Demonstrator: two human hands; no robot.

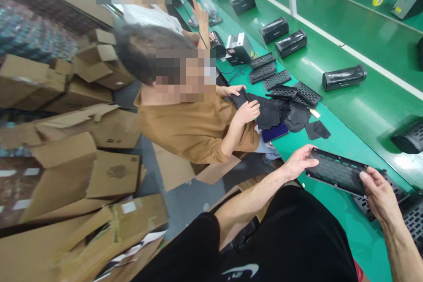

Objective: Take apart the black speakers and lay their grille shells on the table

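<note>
The one view comes from a camera worn on the person's head, looking forward and steeply down, with the frame rolled so that the green table (358, 240) runs diagonally toward the lower right. It sits close above the person's own black-clad torso (291, 238), with the left hand (299, 163) and right hand (380, 198) near the lens at a black perforated panel (337, 172), and cardboard boxes (66, 176) along the left side.
</note>
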